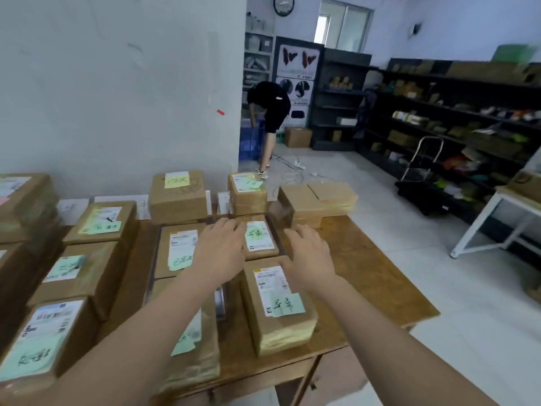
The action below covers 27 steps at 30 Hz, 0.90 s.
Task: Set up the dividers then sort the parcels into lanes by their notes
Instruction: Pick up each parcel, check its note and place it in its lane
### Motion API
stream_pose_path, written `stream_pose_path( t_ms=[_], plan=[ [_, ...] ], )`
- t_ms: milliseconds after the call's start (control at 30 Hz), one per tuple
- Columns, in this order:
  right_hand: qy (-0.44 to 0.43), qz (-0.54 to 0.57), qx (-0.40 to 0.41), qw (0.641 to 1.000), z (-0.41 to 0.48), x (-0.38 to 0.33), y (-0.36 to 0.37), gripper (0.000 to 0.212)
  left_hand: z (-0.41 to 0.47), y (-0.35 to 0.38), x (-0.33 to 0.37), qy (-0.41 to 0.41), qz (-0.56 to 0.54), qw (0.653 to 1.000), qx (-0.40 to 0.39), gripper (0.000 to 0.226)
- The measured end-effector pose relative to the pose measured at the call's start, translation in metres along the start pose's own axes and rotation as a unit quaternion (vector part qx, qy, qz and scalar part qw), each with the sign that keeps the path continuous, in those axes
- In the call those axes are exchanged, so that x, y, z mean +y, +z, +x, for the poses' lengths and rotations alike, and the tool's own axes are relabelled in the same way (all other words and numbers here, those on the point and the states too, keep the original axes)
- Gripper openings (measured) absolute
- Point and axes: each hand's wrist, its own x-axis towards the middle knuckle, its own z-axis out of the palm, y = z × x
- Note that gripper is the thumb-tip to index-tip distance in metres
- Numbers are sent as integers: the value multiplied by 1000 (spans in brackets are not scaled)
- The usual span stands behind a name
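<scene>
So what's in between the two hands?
A small brown parcel with a green note on top lies between the left hand and the right hand. The head view shows it.

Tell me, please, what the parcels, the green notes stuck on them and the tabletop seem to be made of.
The front right parcel, like the others, looks like matt brown cardboard, with glossy yellowish tape along its edge. Its green note seems to be thin paper, handwritten in dark ink. The tabletop looks like wood or veneer, brown with a slight sheen.
</scene>
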Motion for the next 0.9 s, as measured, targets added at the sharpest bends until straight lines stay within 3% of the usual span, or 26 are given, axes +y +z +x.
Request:
stream_pose_path(
  t_ms=[467,900],
  plan=[
    [46,5,5,999,32,142,-20,64,94,37,127,22,-17,1000,-4,50],
    [46,14,-38,998,145,236,-7,65,228,106,171,27,-35,998,-34,40]
  ],
)
